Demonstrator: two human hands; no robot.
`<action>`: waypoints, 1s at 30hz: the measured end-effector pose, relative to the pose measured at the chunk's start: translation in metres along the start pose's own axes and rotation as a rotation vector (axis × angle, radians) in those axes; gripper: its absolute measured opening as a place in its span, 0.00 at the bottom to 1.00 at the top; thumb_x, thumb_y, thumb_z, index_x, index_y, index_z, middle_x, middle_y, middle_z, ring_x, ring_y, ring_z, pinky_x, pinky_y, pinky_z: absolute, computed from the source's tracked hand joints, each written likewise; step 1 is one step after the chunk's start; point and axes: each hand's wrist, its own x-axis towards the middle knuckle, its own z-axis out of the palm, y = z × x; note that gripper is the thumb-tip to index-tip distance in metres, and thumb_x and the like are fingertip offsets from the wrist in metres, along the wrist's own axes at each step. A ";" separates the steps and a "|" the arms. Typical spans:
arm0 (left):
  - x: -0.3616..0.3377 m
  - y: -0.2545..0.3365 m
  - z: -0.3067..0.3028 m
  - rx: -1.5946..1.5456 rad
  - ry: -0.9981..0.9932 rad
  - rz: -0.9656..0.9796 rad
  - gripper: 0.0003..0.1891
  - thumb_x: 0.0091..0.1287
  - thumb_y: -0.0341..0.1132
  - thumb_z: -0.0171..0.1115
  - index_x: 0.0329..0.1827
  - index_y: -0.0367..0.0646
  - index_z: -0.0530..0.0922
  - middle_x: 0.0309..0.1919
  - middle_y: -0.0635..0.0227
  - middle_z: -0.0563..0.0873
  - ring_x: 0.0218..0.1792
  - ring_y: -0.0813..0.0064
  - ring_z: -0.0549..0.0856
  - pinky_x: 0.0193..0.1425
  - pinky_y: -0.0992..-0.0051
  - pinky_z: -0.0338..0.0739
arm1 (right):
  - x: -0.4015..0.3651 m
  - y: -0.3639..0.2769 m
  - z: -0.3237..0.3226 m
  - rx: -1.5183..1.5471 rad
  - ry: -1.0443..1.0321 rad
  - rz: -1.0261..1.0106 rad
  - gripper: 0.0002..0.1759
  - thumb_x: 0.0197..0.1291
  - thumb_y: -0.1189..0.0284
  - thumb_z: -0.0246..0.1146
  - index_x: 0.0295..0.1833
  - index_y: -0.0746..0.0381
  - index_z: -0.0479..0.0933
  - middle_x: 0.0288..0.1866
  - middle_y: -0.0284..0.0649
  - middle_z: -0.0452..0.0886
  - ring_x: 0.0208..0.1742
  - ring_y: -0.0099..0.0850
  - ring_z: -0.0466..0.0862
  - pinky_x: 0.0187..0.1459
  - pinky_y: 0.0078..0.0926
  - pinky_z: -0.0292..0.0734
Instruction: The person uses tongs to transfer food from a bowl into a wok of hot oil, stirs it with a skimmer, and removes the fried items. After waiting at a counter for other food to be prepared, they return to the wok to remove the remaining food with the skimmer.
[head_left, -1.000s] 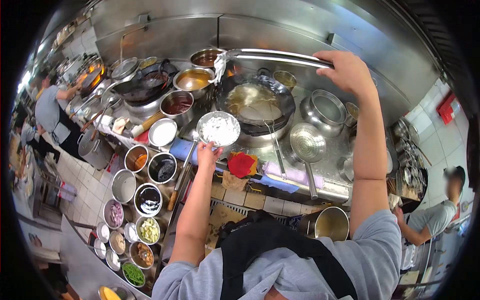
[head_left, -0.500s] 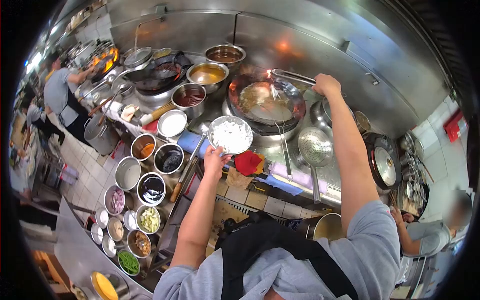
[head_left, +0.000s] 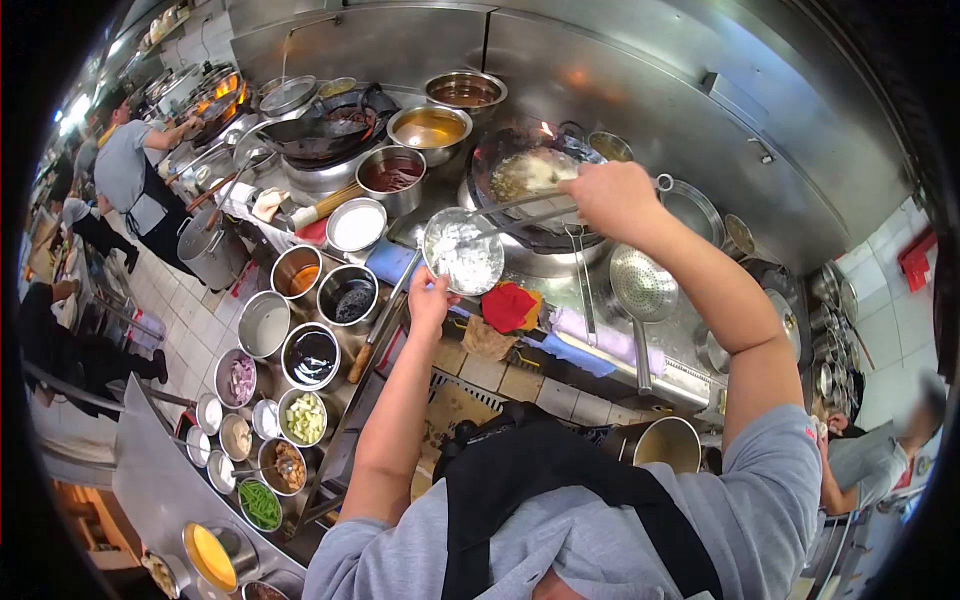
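Note:
My left hand (head_left: 432, 298) grips the near rim of a metal bowl (head_left: 470, 262) filled with white, powder-coated pieces. In my right hand (head_left: 612, 200) are long metal tongs (head_left: 525, 203), their tips reaching into the bowl's upper side. The bowl is tilted, just left of a wok (head_left: 487, 165) on the burner. Bubbling oil with pale foam (head_left: 540, 172) shows in the wok, partly covered by my right hand. A small flame (head_left: 547, 130) flickers at the wok's far edge.
A perforated strainer ladle (head_left: 642, 282) lies right of the wok. Pots of sauce, such as a dark one (head_left: 310, 356), and chopped vegetables stand to the left. A metal bowl of yellow liquid (head_left: 430, 130) sits behind. A co-worker (head_left: 135, 165) stands far left, another (head_left: 870, 460) at right.
My right hand has brought the tongs from beyond the wok back toward me and down to the bowl in my left hand. The bowl has tilted.

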 end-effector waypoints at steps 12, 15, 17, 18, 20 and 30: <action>0.038 0.004 0.028 -0.404 -0.056 -0.198 0.08 0.62 0.28 0.52 0.44 0.44 0.68 0.36 0.63 0.79 0.30 0.66 0.82 0.29 0.77 0.80 | -0.063 0.093 -0.057 0.300 0.185 0.392 0.20 0.46 0.64 0.64 0.50 0.49 0.77 0.39 0.41 0.81 0.42 0.41 0.79 0.43 0.37 0.74; 0.048 0.013 0.039 -0.405 -0.072 -0.218 0.09 0.61 0.28 0.52 0.45 0.44 0.67 0.37 0.63 0.78 0.30 0.66 0.82 0.30 0.77 0.80 | -0.066 0.109 -0.063 0.346 0.256 0.475 0.21 0.48 0.64 0.63 0.51 0.50 0.76 0.39 0.41 0.81 0.42 0.41 0.79 0.43 0.37 0.73; 0.059 0.012 0.043 -0.424 -0.069 -0.234 0.09 0.61 0.27 0.51 0.45 0.44 0.66 0.38 0.62 0.77 0.30 0.65 0.82 0.30 0.76 0.80 | -0.061 0.117 -0.067 0.395 0.253 0.551 0.21 0.48 0.63 0.63 0.51 0.50 0.76 0.39 0.41 0.81 0.42 0.41 0.79 0.43 0.37 0.73; 0.066 0.008 0.044 -0.425 -0.066 -0.232 0.09 0.61 0.27 0.51 0.45 0.44 0.66 0.38 0.62 0.77 0.30 0.65 0.82 0.30 0.76 0.80 | -0.058 0.122 -0.067 0.445 0.244 0.627 0.21 0.48 0.63 0.63 0.52 0.49 0.76 0.39 0.42 0.81 0.42 0.41 0.79 0.44 0.37 0.72; 0.075 0.006 0.044 -0.394 -0.052 -0.229 0.09 0.62 0.27 0.51 0.44 0.45 0.66 0.38 0.62 0.76 0.31 0.64 0.82 0.29 0.76 0.80 | -0.046 0.142 -0.051 0.416 0.264 0.614 0.22 0.49 0.63 0.63 0.52 0.49 0.76 0.40 0.42 0.81 0.44 0.41 0.79 0.45 0.36 0.72; 0.034 0.004 0.019 -0.356 -0.032 -0.196 0.06 0.61 0.27 0.51 0.40 0.43 0.66 0.34 0.58 0.79 0.25 0.64 0.83 0.23 0.75 0.78 | 0.054 0.124 0.066 0.422 -0.162 0.590 0.22 0.47 0.59 0.65 0.49 0.52 0.77 0.50 0.39 0.78 0.52 0.37 0.77 0.51 0.36 0.73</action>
